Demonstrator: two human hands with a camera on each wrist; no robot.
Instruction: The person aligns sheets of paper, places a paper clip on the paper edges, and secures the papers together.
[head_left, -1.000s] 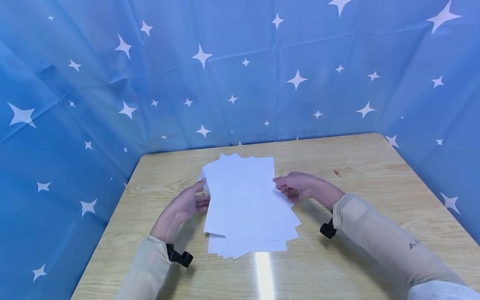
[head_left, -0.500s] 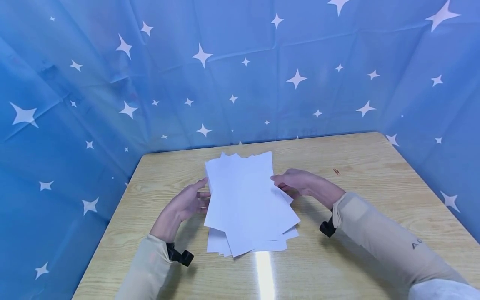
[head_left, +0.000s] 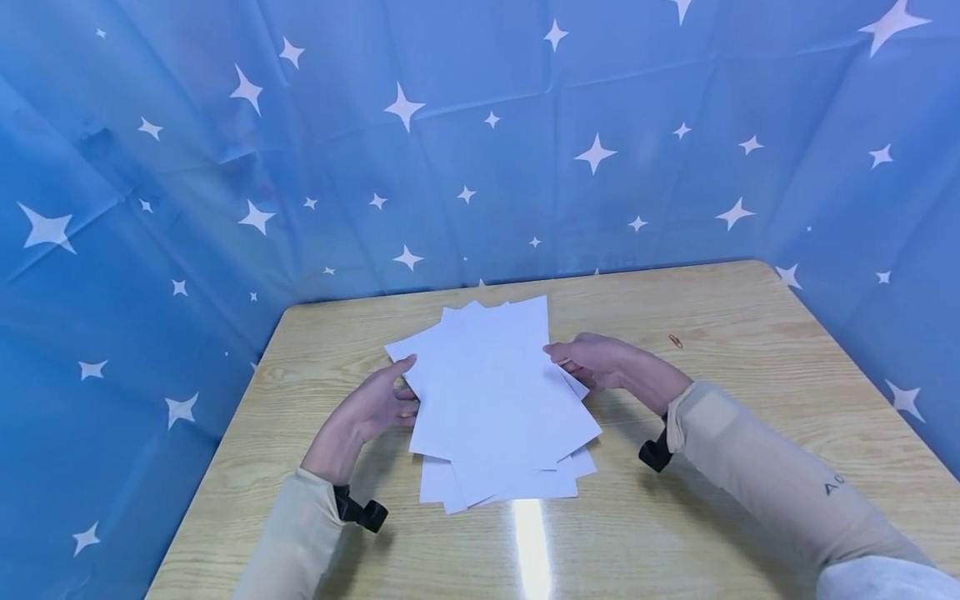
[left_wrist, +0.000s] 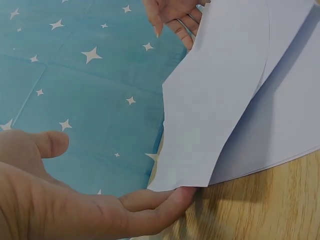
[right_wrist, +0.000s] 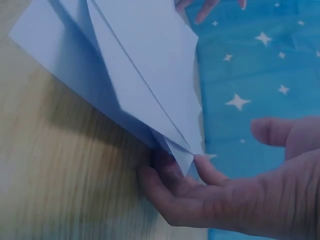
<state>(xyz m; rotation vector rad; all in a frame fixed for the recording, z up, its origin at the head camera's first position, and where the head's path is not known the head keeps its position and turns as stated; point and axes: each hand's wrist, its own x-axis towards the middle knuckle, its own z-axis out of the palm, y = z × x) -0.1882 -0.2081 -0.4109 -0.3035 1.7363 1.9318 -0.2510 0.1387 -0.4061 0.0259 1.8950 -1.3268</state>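
A loose stack of white paper sheets (head_left: 495,392) lies fanned on the table, its corners pointing in several directions. My left hand (head_left: 378,407) stands at the stack's left edge, thumb spread from the fingers; in the left wrist view its fingertips (left_wrist: 182,195) touch the paper's edge from below. On the opposite edge is my right hand (head_left: 597,363). The right wrist view has its bent fingers (right_wrist: 165,200) around a paper corner, with the thumb (right_wrist: 272,131) held well apart. In both wrist views the upper sheets (left_wrist: 215,100) bow up over the lower ones.
A red paper clip (head_left: 676,341) lies on the wood-grain table (head_left: 750,392), right of the stack and beyond my right hand. A blue curtain (head_left: 480,150) with white stars hangs behind the table and along its sides.
Sheets have shifted within the stack: a corner now juts out at the far left, and the top sheet's far right corner sits farther away. Both hands keep nearly the same place.
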